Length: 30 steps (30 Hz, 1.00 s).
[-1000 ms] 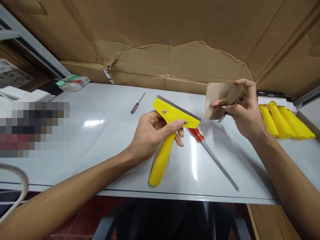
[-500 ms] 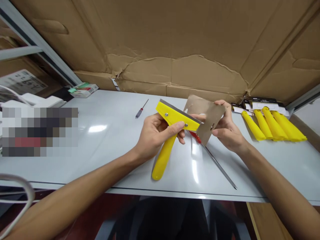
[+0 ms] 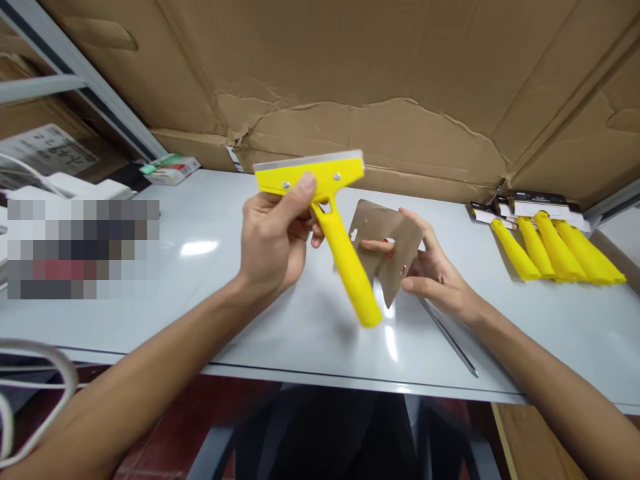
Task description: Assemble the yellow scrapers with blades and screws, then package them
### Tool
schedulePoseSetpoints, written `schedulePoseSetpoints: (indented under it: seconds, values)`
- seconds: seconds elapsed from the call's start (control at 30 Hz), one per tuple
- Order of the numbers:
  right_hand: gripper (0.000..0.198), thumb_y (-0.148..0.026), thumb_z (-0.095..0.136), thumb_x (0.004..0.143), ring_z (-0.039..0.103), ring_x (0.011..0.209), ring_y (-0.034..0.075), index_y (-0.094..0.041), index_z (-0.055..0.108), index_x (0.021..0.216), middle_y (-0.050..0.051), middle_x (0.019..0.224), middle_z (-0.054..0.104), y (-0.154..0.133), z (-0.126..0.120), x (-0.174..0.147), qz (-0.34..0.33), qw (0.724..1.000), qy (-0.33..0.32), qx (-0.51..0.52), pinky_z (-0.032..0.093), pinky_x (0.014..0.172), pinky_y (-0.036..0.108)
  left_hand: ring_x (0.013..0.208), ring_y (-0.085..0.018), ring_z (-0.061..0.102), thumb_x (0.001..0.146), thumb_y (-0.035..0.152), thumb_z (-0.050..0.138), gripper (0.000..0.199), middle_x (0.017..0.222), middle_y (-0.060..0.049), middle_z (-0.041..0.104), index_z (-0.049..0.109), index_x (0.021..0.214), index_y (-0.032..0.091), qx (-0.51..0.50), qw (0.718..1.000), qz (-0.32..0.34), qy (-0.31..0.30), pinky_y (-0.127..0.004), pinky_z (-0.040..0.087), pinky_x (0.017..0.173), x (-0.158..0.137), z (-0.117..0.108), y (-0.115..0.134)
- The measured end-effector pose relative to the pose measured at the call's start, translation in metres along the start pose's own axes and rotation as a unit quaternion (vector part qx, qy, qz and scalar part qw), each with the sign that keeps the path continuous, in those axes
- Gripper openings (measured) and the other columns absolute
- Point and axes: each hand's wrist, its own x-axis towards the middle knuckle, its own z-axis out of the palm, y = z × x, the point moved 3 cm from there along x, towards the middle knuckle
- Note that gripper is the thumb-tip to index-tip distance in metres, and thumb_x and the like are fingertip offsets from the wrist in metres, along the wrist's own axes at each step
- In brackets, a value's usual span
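My left hand (image 3: pixel 277 243) is closed around a yellow scraper (image 3: pixel 350 267) just below its wide head, with the thumb on the front. The scraper's metal blade edge faces up and two screws show on the head; the handle slants down to the right. My right hand (image 3: pixel 440 273) grips a grey-brown card (image 3: pixel 393 233) by its right side, and a finger shows through the card's cutout. Behind the card lies a screwdriver (image 3: pixel 453 340); its steel shaft shows, while its handle is mostly hidden.
Several yellow scrapers with black-and-white cards (image 3: pixel 560 250) lie at the right of the white table (image 3: pixel 200 320). A small box (image 3: pixel 173 170) stands at the back left. Cardboard (image 3: pixel 375 67) lines the back. A white cable (image 3: pixel 65 373) loops at the lower left.
My left hand has moved up and left, turning the scraper so its handle now points down-right. The card in my right hand has shifted left. The small screwdriver is now out of sight.
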Motion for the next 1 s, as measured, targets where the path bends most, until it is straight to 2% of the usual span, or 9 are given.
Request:
schedulePoseSetpoints:
  seconds: [0.1,0.17,0.27,0.33,0.5,0.63,0.77,0.87,1.0]
  values:
    - [0.096,-0.039,0.076,0.091,0.065,0.132,0.021,-0.039,0.013,0.164,0.010,0.154,0.054,-0.001,0.000,0.002,-0.015,0.999,0.038,-0.002,0.056,0.114,0.045,0.056,-0.012,0.058,0.075,0.054,0.089,0.035,0.080,0.000,0.071,0.067,0.081,0.027,-0.083,0.994,-0.022,0.070,-0.031,0.049,0.048,0.009,-0.010,-0.001]
    - [0.098,-0.040,0.081,0.086,0.065,0.128,0.021,-0.038,0.020,0.163,0.010,0.150,0.056,-0.001,-0.004,0.004,-0.024,0.996,0.081,-0.010,0.061,0.107,0.041,0.060,-0.014,0.062,0.073,0.049,0.090,0.030,0.086,0.000,0.074,0.070,0.082,0.028,-0.099,0.990,-0.029,0.094,-0.033,0.058,0.055,0.013,-0.015,-0.004]
    - [0.097,-0.041,0.085,0.083,0.068,0.122,0.020,-0.043,0.026,0.160,0.009,0.149,0.052,-0.002,-0.013,0.005,-0.035,0.990,0.134,-0.016,0.066,0.086,0.031,0.066,-0.016,0.068,0.078,0.045,0.086,0.023,0.088,-0.001,0.076,0.073,0.082,0.027,-0.112,0.989,-0.032,0.088,-0.034,0.065,0.065,0.016,-0.019,-0.011]
    - [0.096,-0.044,0.084,0.083,0.069,0.117,0.020,-0.044,0.026,0.159,0.009,0.150,0.050,-0.003,-0.020,0.007,-0.036,0.988,0.148,-0.024,0.067,0.081,0.030,0.069,-0.016,0.072,0.082,0.044,0.082,0.020,0.087,-0.001,0.076,0.073,0.084,0.026,-0.115,0.990,-0.031,0.070,-0.034,0.068,0.071,0.016,-0.019,-0.014]
    - [0.096,-0.052,0.083,0.083,0.069,0.115,0.017,-0.044,0.025,0.158,0.006,0.140,0.056,-0.005,-0.039,0.009,-0.051,0.978,0.192,-0.068,0.067,0.097,0.038,0.081,-0.018,0.077,0.081,0.037,0.080,0.014,0.094,-0.002,0.079,0.075,0.084,0.024,-0.140,0.988,-0.030,0.059,-0.032,0.070,0.082,0.015,-0.014,-0.014]
    - [0.092,-0.052,0.082,0.084,0.067,0.118,0.017,-0.042,0.028,0.158,0.005,0.128,0.061,-0.004,-0.044,0.009,-0.044,0.974,0.208,-0.079,0.068,0.097,0.038,0.090,-0.021,0.079,0.080,0.034,0.083,0.013,0.095,-0.003,0.080,0.075,0.083,0.023,-0.154,0.986,-0.033,0.046,-0.034,0.070,0.091,0.013,-0.011,-0.012]
    - [0.094,-0.052,0.082,0.084,0.069,0.113,0.018,-0.042,0.026,0.159,0.006,0.138,0.058,-0.007,-0.041,0.007,-0.056,0.967,0.216,-0.122,0.067,0.097,0.038,0.089,-0.022,0.080,0.081,0.037,0.085,0.018,0.094,-0.004,0.081,0.078,0.090,0.023,-0.130,0.991,-0.040,0.012,-0.036,0.070,0.090,0.009,-0.005,-0.013]
    - [0.094,-0.058,0.078,0.086,0.067,0.122,0.022,-0.039,0.024,0.161,0.008,0.141,0.058,-0.012,-0.041,0.004,-0.067,0.944,0.238,-0.221,0.066,0.099,0.039,0.093,-0.022,0.080,0.079,0.041,0.088,0.026,0.100,-0.005,0.081,0.079,0.094,0.022,-0.093,0.994,-0.047,-0.028,-0.037,0.070,0.091,0.007,0.000,-0.016]
    - [0.089,-0.065,0.076,0.085,0.069,0.116,0.023,-0.032,0.035,0.157,0.009,0.126,0.067,-0.020,-0.050,-0.001,-0.077,0.897,0.273,-0.340,0.062,0.103,0.043,0.098,-0.021,0.079,0.072,0.039,0.095,0.036,0.103,-0.006,0.082,0.077,0.097,0.021,-0.059,0.997,-0.024,-0.053,-0.036,0.067,0.093,0.009,-0.002,-0.023]
